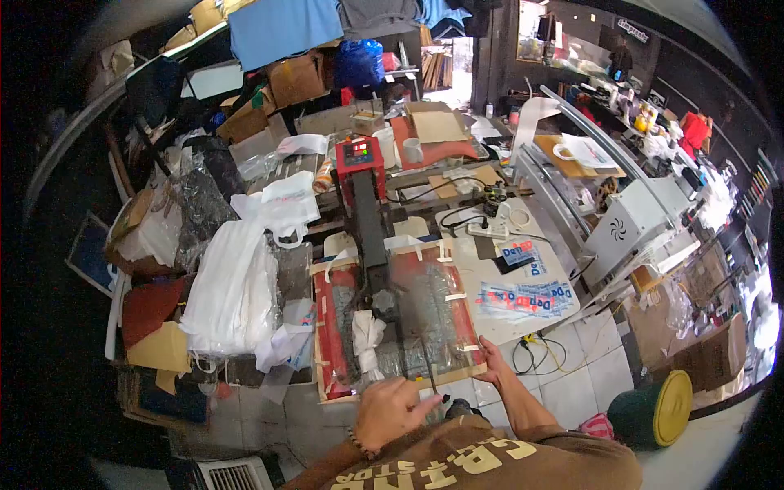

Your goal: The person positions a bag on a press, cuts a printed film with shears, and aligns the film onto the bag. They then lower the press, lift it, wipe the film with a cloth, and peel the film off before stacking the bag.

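Note:
A heat press with a red control box (359, 153) and a long black arm (371, 229) stands in front of me. Below the arm lies a wide red and grey panel (437, 294) edged with tan tape. My left hand (394, 412) is over the panel's near edge, back of the hand up, thumb apart, by the tip of the black handle (428, 367); its fingertips are partly hidden. My right hand (493, 363) grips the panel's near right corner. A knotted white cloth (367, 339) hangs on the press left of the handle.
White bags (233, 294) lie piled on the left. On the right, a pale board (465, 278) carries printed blue and red transfer strips (527, 300). Beyond it stands a white machine with a fan vent (633, 224). A green bin with a yellow lid (674, 408) and cables (539, 351) are at lower right.

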The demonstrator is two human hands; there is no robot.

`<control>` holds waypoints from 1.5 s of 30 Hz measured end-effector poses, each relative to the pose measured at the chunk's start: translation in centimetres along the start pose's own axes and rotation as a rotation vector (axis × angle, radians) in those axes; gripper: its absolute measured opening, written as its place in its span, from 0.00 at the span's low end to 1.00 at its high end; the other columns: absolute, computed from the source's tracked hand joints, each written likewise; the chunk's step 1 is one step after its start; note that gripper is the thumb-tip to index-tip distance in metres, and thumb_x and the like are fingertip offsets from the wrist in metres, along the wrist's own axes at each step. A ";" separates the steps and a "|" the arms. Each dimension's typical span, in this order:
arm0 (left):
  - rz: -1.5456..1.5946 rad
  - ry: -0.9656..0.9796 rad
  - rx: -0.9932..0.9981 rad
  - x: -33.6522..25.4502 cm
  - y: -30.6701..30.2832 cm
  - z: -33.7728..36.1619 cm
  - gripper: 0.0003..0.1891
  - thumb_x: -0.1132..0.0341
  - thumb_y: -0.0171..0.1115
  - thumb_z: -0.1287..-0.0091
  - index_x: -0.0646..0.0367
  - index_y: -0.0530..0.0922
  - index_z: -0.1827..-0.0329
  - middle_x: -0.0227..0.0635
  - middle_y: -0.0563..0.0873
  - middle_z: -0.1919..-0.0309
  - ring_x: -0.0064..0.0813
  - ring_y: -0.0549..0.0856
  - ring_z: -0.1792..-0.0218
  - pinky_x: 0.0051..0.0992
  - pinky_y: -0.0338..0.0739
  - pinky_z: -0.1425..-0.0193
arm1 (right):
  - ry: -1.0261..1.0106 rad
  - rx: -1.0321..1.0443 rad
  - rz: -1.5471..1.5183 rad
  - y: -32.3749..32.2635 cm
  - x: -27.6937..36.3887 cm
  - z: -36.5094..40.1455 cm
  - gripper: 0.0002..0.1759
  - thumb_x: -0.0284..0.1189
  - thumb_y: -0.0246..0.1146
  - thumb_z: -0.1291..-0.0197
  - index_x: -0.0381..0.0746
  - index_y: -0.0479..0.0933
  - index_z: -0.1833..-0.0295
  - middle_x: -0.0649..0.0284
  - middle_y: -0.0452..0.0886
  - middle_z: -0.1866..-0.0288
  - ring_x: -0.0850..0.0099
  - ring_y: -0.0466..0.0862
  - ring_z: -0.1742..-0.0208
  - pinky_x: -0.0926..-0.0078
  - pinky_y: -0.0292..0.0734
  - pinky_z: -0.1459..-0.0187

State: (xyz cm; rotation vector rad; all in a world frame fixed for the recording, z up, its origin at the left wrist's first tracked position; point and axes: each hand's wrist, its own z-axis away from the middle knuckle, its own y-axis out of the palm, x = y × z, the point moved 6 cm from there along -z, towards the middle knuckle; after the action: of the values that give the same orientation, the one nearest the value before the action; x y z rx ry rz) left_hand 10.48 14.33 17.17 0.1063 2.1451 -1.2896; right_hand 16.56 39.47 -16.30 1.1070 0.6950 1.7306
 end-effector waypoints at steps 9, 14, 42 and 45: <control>-0.036 -0.087 -0.107 3.9 2.9 1.4 0.23 0.53 0.74 0.33 0.56 0.74 0.79 0.36 0.78 0.80 0.42 0.81 0.80 0.40 0.73 0.76 | -0.003 0.045 0.003 3.5 0.5 1.2 0.37 0.56 0.60 0.28 0.37 0.74 0.29 0.47 0.80 0.30 0.49 0.80 0.30 0.41 0.69 0.26; 0.071 -0.063 0.043 4.4 3.8 1.1 0.18 0.55 0.73 0.33 0.58 0.80 0.73 0.37 0.82 0.75 0.42 0.84 0.75 0.40 0.78 0.70 | -0.019 0.014 0.009 1.8 0.4 0.9 0.42 0.63 0.60 0.30 0.38 0.74 0.27 0.47 0.80 0.29 0.49 0.80 0.30 0.43 0.74 0.29; 0.553 -0.596 -0.386 24.2 5.2 -8.3 0.39 0.45 0.80 0.40 0.64 0.72 0.38 0.38 0.87 0.63 0.31 0.86 0.63 0.35 0.82 0.55 | -0.660 0.434 1.983 34.2 -6.7 9.5 0.20 0.42 0.75 0.38 0.40 0.78 0.71 0.57 0.80 0.74 0.54 0.82 0.73 0.59 0.74 0.71; 0.646 -0.595 -0.396 24.3 5.6 -8.4 0.39 0.47 0.81 0.41 0.64 0.72 0.38 0.38 0.86 0.60 0.29 0.85 0.61 0.33 0.81 0.54 | -0.647 0.402 1.898 34.4 -6.4 9.5 0.21 0.44 0.75 0.38 0.40 0.77 0.69 0.56 0.80 0.74 0.53 0.82 0.73 0.57 0.75 0.70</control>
State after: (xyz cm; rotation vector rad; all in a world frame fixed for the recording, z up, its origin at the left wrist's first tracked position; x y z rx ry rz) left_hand -10.88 18.31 2.26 0.2006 1.6048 -0.4339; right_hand 12.25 19.53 13.64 2.9008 -0.8660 2.2650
